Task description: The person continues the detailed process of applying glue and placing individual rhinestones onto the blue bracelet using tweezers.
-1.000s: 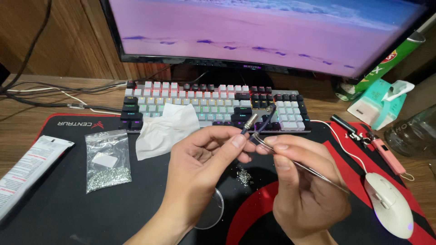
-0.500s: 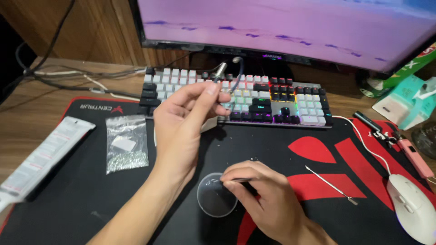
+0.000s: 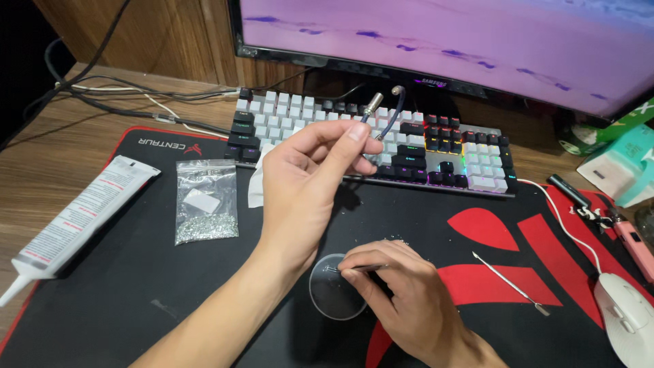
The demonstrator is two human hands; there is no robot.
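Observation:
My left hand [image 3: 306,177] is raised over the mat's far side, pinching a dark blue cord loop [image 3: 394,109] with metal end caps between thumb and fingers, in front of the keyboard [image 3: 470,160]. My right hand [image 3: 402,293] rests low on the black and red desk mat [image 3: 136,286], its fingertips pinched on a small thin metal piece at the edge of a clear round dish [image 3: 325,303]. A long thin metal pick [image 3: 507,283] lies loose on the mat to the right of that hand.
A clear bag of tiny silvery stones [image 3: 204,201] and a white glue tube [image 3: 78,215] lie on the left. A tissue [image 3: 257,184] is by the keyboard. A white mouse [image 3: 630,320], a pink tool [image 3: 630,238] and a teal box [image 3: 623,167] are at right. A monitor [image 3: 443,34] stands behind.
A second ago both hands worked together on the cord with the pick. The pick now lies on the mat, my right hand has dropped to the dish, my left keeps the cord up.

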